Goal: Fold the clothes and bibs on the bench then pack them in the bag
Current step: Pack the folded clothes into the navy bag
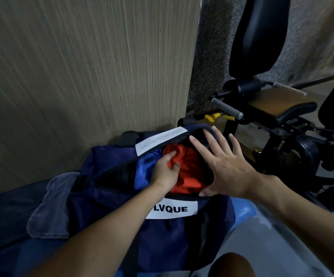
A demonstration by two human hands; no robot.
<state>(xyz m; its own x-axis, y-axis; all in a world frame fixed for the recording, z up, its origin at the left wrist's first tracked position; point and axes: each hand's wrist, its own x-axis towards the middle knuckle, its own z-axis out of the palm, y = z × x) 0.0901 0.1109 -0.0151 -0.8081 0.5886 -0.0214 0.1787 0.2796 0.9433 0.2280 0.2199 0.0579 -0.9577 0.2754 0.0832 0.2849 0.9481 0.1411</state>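
Inside the navy fabric bag (182, 232), the left hand (165, 169) pinched a bunched orange cloth garment (190, 172); the right hand (222, 164) hovered spread and empty over the bag's mouth. Pressing the garment flat would probably pack it better

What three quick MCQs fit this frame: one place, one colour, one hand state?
1. Where is the red cloth? A on the floor; B in the bag; C on a chair.
2. Bag colour? A navy; B green; C white.
3. Right hand? A a fist; B gripping a strap; C fingers spread.
Key: B, it lies in the bag's open mouth; A, the bag's walls are navy; C, its straight fingers fan out over the opening.
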